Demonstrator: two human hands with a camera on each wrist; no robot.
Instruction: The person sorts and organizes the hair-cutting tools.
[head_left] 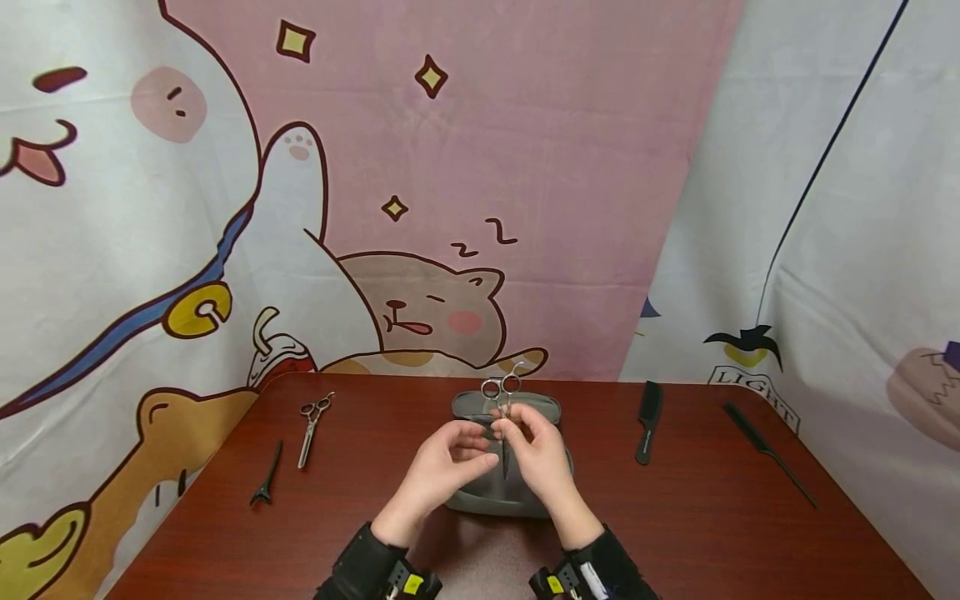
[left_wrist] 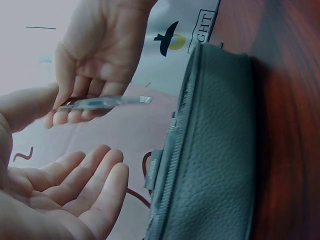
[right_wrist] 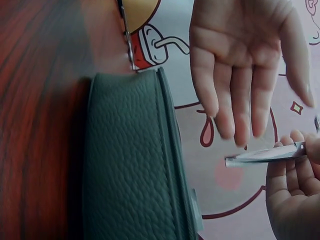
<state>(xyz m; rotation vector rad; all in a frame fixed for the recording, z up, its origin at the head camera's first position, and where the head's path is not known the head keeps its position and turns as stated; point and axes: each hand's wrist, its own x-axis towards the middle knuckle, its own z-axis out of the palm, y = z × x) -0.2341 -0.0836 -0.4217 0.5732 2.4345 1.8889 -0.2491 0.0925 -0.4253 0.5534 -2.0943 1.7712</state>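
My right hand (head_left: 542, 454) pinches a pair of silver hairdressing scissors (head_left: 505, 462) between thumb and fingers near the pivot. The finger rings point up and the blades down, above a grey-green zip case (head_left: 498, 505) that lies opened on the table. My left hand (head_left: 446, 467) is close beside the scissors, its fingers loosely spread. In the right wrist view the left hand (right_wrist: 237, 65) hangs with fingers extended, apart from the blades (right_wrist: 265, 154). The left wrist view shows the case's textured side (left_wrist: 220, 145) and zip. Both hands partly hide the case's inside.
On the left lie a second pair of scissors (head_left: 310, 429) and a dark hair clip (head_left: 264, 486). To the right are a wide black comb (head_left: 649, 421) and a tail comb (head_left: 757, 437). A printed cloth (head_left: 585, 167) hangs behind the brown table (head_left: 720, 533).
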